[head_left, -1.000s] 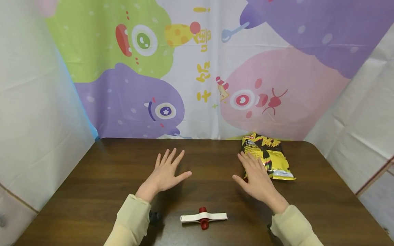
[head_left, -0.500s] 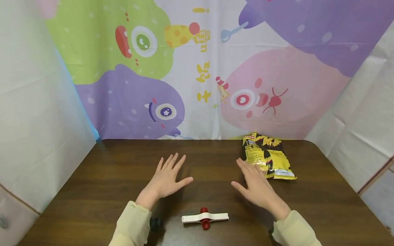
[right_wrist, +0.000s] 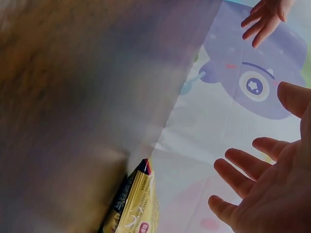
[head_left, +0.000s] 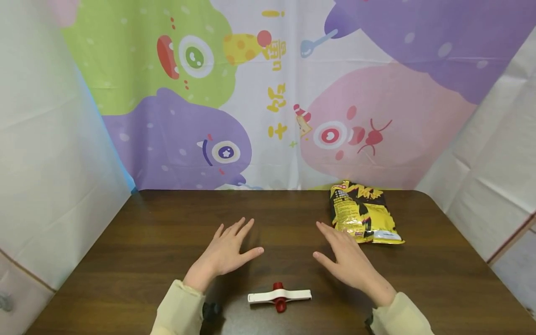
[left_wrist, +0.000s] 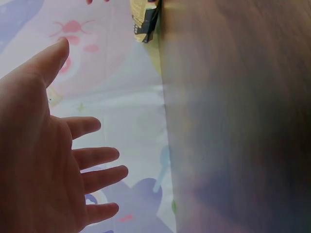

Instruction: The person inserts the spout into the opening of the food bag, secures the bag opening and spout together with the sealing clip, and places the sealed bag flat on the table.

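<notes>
My left hand (head_left: 224, 253) hovers over the left-centre of the table, fingers spread and holding nothing. Opposite it, my right hand (head_left: 349, 260) is also spread with nothing in it, just in front of a yellow and black snack bag (head_left: 364, 216). Between the wrists and nearer to me lies a white, strap-like bar with a dark red round piece through its middle (head_left: 279, 296). In the left wrist view the palm and straight fingers (left_wrist: 99, 179) face the backdrop. The right wrist view has the bag's end (right_wrist: 133, 204) below and left of the fingers.
The dark wooden table (head_left: 284, 218) ends at a cartoon-printed cloth (head_left: 272, 163) at the back. White cloth walls (head_left: 46, 139) stand on both sides. A small black object (head_left: 212, 311) shows beside the left sleeve.
Both hands have drawn back slightly toward me. The right hand now covers less of the snack bag. The bag and the white and red piece stay in place.
</notes>
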A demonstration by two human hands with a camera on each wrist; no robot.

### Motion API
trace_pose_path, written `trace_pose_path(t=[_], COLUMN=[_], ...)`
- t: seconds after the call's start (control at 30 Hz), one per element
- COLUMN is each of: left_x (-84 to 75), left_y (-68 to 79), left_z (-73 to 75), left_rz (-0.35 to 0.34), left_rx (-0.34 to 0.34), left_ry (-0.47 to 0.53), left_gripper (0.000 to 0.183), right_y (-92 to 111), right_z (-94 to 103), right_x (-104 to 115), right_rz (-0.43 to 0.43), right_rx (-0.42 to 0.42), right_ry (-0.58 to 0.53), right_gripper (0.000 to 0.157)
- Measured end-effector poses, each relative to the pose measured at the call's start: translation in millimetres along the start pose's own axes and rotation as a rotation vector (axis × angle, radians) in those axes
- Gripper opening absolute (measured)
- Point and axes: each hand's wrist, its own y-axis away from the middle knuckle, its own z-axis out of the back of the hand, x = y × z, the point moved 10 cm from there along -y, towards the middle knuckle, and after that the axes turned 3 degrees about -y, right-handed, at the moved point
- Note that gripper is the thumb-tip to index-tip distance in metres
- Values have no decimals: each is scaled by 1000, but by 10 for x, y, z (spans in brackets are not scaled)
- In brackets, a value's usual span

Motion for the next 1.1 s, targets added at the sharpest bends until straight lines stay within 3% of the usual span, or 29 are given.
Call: trace_pose_path(t=[0.43, 0.77, 1.1], left_x=[-75, -54, -125], left_y=[55, 155, 179], left_z=[-5, -117, -87], left_rz=[2, 35, -4], left_rx=[27, 77, 90], left_ry=[18, 31, 10], left_gripper=[77, 77, 77], right_y=[39, 112, 160], right_z=[-40, -126, -206], right_x=[82, 151, 199], right_rz=[-1, 8, -4], right_rx=[22, 75, 146], right_ry=[6, 51, 6], right_gripper=[60, 53, 52])
